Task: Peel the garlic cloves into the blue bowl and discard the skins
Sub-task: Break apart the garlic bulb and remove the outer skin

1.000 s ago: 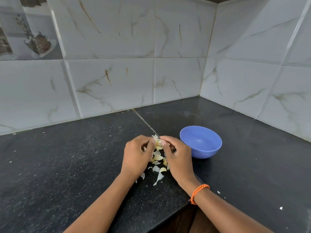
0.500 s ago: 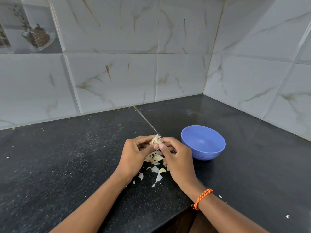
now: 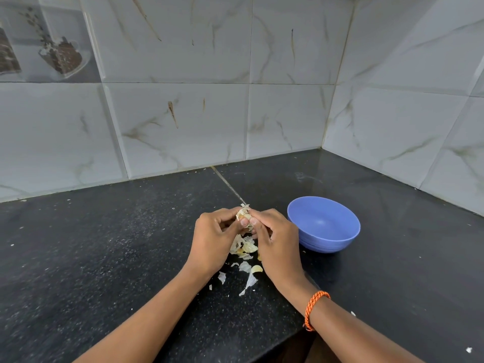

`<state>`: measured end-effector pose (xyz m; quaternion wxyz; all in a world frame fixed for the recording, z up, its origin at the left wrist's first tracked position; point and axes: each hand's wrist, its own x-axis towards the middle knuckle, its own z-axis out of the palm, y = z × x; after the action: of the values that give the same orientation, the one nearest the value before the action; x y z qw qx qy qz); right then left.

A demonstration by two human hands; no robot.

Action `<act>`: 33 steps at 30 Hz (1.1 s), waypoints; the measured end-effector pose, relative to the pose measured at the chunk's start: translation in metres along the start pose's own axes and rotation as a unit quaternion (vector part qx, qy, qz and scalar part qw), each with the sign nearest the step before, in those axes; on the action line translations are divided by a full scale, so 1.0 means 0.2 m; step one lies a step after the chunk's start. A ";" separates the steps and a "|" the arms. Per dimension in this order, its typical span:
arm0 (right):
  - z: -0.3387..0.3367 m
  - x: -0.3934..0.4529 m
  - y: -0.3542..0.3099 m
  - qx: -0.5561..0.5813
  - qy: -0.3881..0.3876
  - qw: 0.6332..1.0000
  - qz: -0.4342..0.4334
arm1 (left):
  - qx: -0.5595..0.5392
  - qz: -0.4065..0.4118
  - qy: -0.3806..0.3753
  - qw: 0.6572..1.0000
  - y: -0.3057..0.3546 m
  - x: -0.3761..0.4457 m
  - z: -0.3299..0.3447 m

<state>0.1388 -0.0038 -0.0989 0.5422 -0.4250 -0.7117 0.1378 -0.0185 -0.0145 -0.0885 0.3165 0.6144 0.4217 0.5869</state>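
Both hands meet over the black counter and pinch one piece of garlic point(image 3: 243, 214) with papery skin sticking up from it. My left hand point(image 3: 214, 239) grips it from the left, my right hand point(image 3: 275, 242) from the right, thumbs close together. Under and in front of the hands lies a heap of loose garlic skins point(image 3: 246, 254), with a few flakes trailing towards me. The blue bowl point(image 3: 324, 239) stands just right of my right hand; I see nothing inside it.
The black stone counter point(image 3: 104, 258) runs into a corner of white marbled wall tiles point(image 3: 183, 121) behind and to the right. Its front edge point(image 3: 301, 334) is cut back near my right wrist. Small white crumbs dot the counter.
Both hands lifted the garlic slightly and drew closer together. The view shifted a little, so the bowl sits further right in the picture.
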 end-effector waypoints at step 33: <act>-0.05 -0.01 -0.02 0.153 -0.026 0.981 0.119 | -0.024 -0.064 0.025 0.997 0.05 0.00 -0.04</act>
<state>0.1471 -0.0097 -0.0939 0.5619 -0.4152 -0.6402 0.3195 -0.0247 -0.0189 -0.0790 0.3570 0.5634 0.4535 0.5911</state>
